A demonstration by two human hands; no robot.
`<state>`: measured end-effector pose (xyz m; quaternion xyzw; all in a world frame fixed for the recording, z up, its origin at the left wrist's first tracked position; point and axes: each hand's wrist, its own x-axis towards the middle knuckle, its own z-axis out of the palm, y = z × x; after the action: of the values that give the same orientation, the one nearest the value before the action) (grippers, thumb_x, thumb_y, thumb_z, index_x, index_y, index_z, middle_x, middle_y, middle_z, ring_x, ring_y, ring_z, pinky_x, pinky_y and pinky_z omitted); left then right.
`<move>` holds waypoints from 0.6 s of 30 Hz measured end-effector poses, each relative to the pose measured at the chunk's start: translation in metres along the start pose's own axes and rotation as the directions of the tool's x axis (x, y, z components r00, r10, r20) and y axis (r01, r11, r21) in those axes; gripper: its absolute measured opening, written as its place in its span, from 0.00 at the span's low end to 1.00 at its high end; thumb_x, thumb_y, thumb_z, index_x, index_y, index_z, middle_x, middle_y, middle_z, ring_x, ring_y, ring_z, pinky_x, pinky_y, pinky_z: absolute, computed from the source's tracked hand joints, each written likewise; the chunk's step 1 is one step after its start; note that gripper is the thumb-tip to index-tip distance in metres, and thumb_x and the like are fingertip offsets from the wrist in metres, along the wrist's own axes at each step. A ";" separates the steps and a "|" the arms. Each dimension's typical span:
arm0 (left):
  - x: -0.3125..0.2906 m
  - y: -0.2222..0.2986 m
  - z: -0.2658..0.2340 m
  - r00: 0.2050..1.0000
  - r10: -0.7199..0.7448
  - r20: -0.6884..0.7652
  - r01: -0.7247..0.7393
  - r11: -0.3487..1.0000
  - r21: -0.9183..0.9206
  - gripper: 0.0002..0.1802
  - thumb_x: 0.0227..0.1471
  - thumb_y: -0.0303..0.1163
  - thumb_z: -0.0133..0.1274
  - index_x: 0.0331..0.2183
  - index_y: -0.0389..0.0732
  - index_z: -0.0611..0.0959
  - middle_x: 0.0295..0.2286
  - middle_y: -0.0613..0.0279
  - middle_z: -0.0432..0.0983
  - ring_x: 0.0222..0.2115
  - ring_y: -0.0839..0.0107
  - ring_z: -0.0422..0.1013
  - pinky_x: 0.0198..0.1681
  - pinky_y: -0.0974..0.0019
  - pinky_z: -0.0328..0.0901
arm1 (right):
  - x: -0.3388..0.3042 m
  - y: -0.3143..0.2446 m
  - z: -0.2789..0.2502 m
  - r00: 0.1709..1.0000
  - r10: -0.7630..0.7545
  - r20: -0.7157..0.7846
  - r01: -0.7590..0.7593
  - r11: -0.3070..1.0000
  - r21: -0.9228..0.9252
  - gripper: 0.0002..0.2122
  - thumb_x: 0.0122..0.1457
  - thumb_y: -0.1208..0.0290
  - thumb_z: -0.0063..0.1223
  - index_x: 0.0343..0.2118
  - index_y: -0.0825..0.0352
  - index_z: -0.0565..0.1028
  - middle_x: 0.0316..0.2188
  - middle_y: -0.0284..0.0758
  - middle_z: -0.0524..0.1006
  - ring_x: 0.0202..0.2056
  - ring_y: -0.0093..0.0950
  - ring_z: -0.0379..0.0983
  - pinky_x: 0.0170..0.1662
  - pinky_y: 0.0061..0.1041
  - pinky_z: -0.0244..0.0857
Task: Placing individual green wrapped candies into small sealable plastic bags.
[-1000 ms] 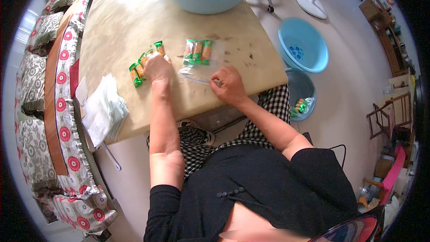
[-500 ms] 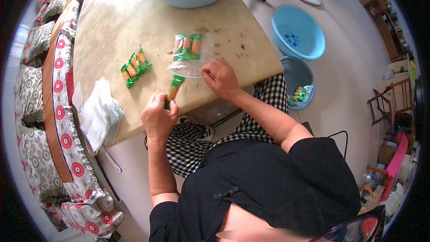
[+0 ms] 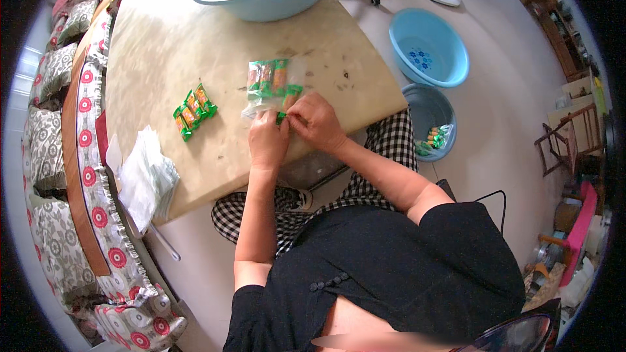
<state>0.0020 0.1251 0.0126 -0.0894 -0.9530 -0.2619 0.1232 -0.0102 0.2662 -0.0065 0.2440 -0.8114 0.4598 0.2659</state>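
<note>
My left hand (image 3: 268,140) is closed at the mouth of a clear plastic bag (image 3: 256,108), its fingertips on the lower end of a small green-and-orange snack packet (image 3: 292,96). That packet leans at the bag's right side, its upper part among the clear film. Close against it, my right hand (image 3: 317,121) is closed too, pinching at the bag's edge; its fingertips partly hide what they grip. Several similar snack packets (image 3: 267,77) lie side by side inside the bag. To the left, a short row of loose snack packets (image 3: 195,111) rests on the table (image 3: 215,45).
A blue basin (image 3: 274,8) heaped with packets stands at the table's far side. White plastic bags (image 3: 147,173) are stacked at the left corner. Two more basins, one light blue (image 3: 430,52) and one darker (image 3: 417,101) holding a few packets, sit on the floor right.
My left hand has carried the packet up and right to the bag's mouth, beside my right hand. My right hand has shifted slightly left and down, near the left one.
</note>
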 end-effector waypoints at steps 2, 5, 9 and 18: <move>-0.003 -0.003 0.004 1.000 0.006 -0.010 -0.006 0.997 -0.074 0.09 0.45 0.32 0.53 0.26 0.34 0.76 0.29 0.47 0.73 0.31 0.49 0.71 0.33 0.53 0.66 | 0.001 0.001 0.000 0.999 -0.032 -0.031 0.032 0.999 0.001 0.06 0.42 0.76 0.58 0.24 0.64 0.72 0.24 0.36 0.70 0.28 0.37 0.67 0.33 0.33 0.63; -0.003 -0.007 0.007 1.000 0.029 -0.007 -0.030 0.998 -0.064 0.08 0.44 0.29 0.52 0.28 0.34 0.76 0.28 0.45 0.73 0.31 0.48 0.70 0.33 0.53 0.66 | 0.001 0.000 -0.002 0.999 -0.043 -0.013 0.043 0.999 0.013 0.06 0.42 0.76 0.58 0.24 0.64 0.72 0.24 0.36 0.71 0.29 0.37 0.67 0.33 0.34 0.63; 0.007 -0.008 0.017 0.999 0.045 -0.007 -0.045 0.998 0.032 0.06 0.44 0.28 0.51 0.29 0.38 0.77 0.26 0.47 0.73 0.27 0.49 0.72 0.28 0.53 0.67 | 0.001 -0.001 -0.002 1.000 -0.008 -0.008 0.008 1.000 0.012 0.06 0.42 0.77 0.57 0.24 0.64 0.72 0.24 0.36 0.71 0.30 0.37 0.67 0.33 0.33 0.63; 0.028 0.004 0.029 0.999 -0.051 -0.004 0.050 0.946 0.322 0.09 0.49 0.39 0.50 0.25 0.45 0.77 0.19 0.56 0.74 0.21 0.56 0.74 0.21 0.56 0.67 | 0.001 0.000 0.000 0.998 0.030 -0.051 -0.028 0.999 0.045 0.06 0.42 0.79 0.56 0.25 0.65 0.71 0.25 0.37 0.72 0.30 0.37 0.68 0.34 0.33 0.63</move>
<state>-0.0296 0.1461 -0.0016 -0.0444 -0.9852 -0.1059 0.1272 -0.0106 0.2665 -0.0061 0.2260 -0.7972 0.4878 0.2747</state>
